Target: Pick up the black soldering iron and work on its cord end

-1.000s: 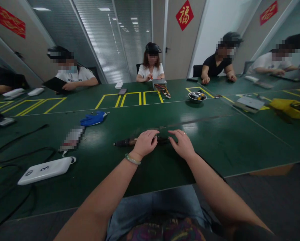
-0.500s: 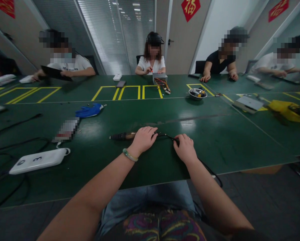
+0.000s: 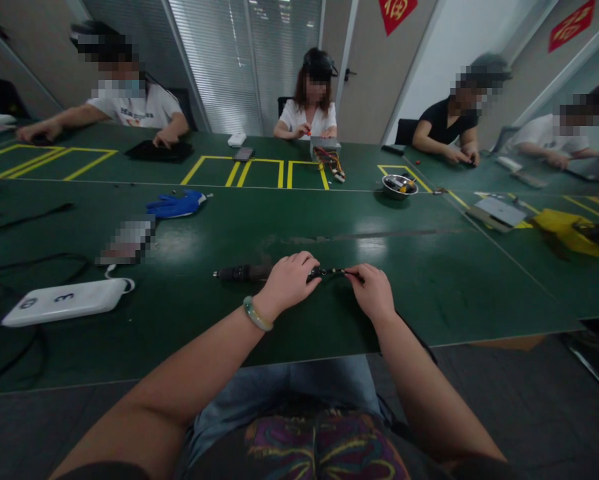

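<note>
A dark electric screwdriver (image 3: 240,273) lies across the green table in front of me, its metal tip pointing left. My left hand (image 3: 292,279) is wrapped over its body near the rear end and hides most of the handle. Just right of that hand, the tool's tail end meets a thin black cable (image 3: 337,271). My right hand (image 3: 372,288) pinches this cable between thumb and fingertips, close to the tool's end. From under my right hand the cable runs back toward the table's near edge beside my forearm.
A white power bank (image 3: 69,301) marked 3 and a phone (image 3: 128,240) lie to the left with black cables. Farther off are a blue glove (image 3: 177,204), a metal bowl (image 3: 399,187) of small parts and a yellow bag (image 3: 577,232). Several co-workers sit across the table (image 3: 454,280).
My right fingers have closed into a tighter pinch on the cable, which now runs straighter. My left hand stays on the screwdriver. A co-worker at the left has laid a black panel down.
</note>
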Action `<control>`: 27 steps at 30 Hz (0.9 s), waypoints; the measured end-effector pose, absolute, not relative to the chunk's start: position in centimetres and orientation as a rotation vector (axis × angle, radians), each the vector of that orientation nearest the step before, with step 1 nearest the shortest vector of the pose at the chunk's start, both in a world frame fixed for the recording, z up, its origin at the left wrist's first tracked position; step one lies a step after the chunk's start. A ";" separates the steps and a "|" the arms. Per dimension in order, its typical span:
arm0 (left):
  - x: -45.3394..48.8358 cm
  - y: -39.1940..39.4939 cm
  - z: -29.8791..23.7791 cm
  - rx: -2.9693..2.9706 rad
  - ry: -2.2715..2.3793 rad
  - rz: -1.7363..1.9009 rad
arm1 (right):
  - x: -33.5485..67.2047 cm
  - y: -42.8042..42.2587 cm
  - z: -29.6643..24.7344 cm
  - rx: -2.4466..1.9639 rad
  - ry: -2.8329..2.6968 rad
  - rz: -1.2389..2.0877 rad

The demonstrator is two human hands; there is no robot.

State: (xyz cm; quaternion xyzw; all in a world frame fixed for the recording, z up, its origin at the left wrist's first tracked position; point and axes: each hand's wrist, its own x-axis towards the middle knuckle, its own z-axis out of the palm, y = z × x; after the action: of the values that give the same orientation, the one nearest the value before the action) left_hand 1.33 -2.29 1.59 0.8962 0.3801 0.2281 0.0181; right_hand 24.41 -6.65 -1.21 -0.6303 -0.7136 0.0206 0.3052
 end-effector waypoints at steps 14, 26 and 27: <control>1.3 0.4 0.7 2.884 1.104 0.624 | 22.0 -5.9 -1.8 -1.587 -1.988 0.215; 1.2 -1.5 0.8 2.890 1.074 0.636 | 23.0 -6.5 -1.7 -1.745 -1.989 0.026; 1.2 -1.6 0.7 2.872 1.080 0.653 | 23.1 -6.6 -1.7 -1.738 -1.998 0.029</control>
State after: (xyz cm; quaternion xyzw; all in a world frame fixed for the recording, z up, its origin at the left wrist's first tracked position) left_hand 1.24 -1.57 0.66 0.9155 0.3443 0.2080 0.0023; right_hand 23.10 -6.59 -1.71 -0.6363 -0.7317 0.0106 0.2441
